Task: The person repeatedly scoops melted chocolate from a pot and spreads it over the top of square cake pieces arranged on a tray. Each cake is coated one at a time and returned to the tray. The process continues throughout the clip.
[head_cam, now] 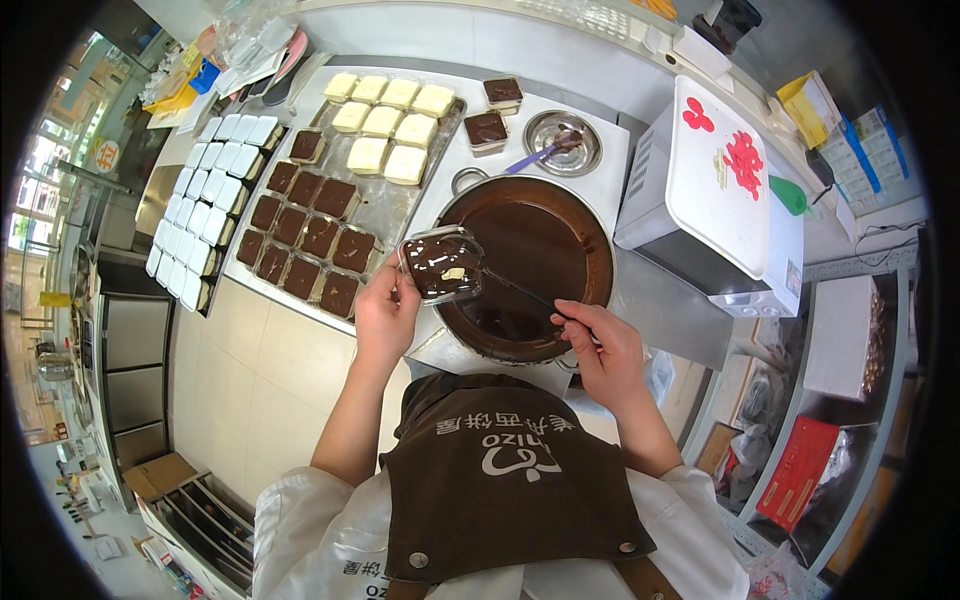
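My left hand grips a clear plastic dessert box by its near left side. Glossy melted chocolate covers most of its top, and a small pale patch shows through. In my right hand is the thin dark handle of a utensil whose head lies at the box's right side, mostly hidden. Beneath and to the right stands a wide round metal pan of dark liquid chocolate; the box overlaps its left rim. Chocolate-topped boxes sit in rows left of my left hand.
Cream-topped boxes stand on a metal tray behind. A steel bowl holds a purple-handled spatula. White-lidded boxes fill the far left. A white tray with red pieces tops an appliance at right.
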`<state>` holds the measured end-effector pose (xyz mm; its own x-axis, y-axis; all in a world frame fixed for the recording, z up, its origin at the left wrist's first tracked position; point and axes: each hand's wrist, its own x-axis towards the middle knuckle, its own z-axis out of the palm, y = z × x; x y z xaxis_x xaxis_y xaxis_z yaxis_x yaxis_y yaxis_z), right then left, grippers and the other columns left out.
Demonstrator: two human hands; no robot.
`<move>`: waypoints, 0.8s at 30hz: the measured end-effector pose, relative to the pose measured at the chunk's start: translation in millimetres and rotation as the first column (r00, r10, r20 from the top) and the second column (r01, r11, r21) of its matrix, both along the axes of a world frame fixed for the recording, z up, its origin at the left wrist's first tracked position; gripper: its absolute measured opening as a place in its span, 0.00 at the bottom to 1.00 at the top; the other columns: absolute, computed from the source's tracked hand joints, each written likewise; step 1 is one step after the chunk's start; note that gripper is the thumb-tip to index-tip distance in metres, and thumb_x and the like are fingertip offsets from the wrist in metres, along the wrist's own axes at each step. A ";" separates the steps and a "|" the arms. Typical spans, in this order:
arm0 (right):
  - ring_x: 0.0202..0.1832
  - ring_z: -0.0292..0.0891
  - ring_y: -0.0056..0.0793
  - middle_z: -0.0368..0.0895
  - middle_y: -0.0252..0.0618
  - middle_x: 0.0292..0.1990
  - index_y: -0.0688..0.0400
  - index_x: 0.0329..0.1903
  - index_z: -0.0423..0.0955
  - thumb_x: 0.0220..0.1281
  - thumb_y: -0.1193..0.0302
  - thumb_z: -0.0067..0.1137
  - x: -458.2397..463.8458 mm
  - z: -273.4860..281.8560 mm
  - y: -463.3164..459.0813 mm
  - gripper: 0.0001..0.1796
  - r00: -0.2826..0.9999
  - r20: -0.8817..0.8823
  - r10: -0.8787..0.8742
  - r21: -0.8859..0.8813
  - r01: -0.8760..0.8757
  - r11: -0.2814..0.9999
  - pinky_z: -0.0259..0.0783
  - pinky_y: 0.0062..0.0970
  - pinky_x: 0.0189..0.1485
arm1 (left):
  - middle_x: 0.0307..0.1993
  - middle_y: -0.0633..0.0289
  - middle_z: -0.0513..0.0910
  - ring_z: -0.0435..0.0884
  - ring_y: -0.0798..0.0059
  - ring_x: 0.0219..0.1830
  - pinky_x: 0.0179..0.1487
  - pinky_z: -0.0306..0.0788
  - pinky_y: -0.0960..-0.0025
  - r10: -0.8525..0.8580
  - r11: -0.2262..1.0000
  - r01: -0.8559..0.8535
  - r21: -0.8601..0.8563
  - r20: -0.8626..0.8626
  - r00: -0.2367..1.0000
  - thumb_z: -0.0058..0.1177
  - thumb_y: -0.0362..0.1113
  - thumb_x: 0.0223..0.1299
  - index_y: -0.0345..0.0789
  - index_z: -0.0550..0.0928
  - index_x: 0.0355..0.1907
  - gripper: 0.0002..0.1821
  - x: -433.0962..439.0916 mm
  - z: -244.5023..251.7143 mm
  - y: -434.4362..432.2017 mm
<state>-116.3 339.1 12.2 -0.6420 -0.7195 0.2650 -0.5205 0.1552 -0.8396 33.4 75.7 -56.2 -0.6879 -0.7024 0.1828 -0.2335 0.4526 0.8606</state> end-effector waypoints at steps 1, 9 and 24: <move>0.40 0.88 0.38 0.90 0.44 0.40 0.61 0.55 0.82 0.71 0.79 0.61 -0.1 -0.3 -0.3 0.12 1.000 -0.012 0.000 -0.002 0.000 1.000 0.81 0.31 0.42 | 0.59 0.45 0.86 0.75 0.79 0.25 0.30 0.71 0.71 -0.001 1.000 0.000 -0.014 -0.033 0.999 0.55 0.26 0.71 0.28 0.72 0.27 0.13 -1.4 -0.5 0.2; 0.40 0.87 0.33 0.90 0.45 0.42 0.63 0.56 0.82 0.73 0.79 0.58 -2.2 -1.1 -1.1 0.13 0.996 -0.076 0.052 0.063 -0.048 0.997 0.81 0.27 0.42 | 0.40 0.59 0.86 0.78 0.83 0.30 0.38 0.77 0.74 0.025 0.891 -0.069 0.449 0.104 0.994 0.53 0.31 0.74 0.31 0.76 0.29 0.13 1.3 -19.3 -0.7; 0.40 0.89 0.33 0.90 0.43 0.41 0.61 0.53 0.83 0.72 0.79 0.59 -3.1 1.6 -2.8 0.11 0.993 -0.090 0.071 0.155 -0.056 0.986 0.80 0.27 0.37 | 0.31 0.62 0.84 0.78 0.80 0.30 0.39 0.77 0.70 -0.081 0.835 -0.007 0.550 0.136 0.987 0.52 0.35 0.76 0.30 0.77 0.30 0.14 -0.5 -29.9 8.4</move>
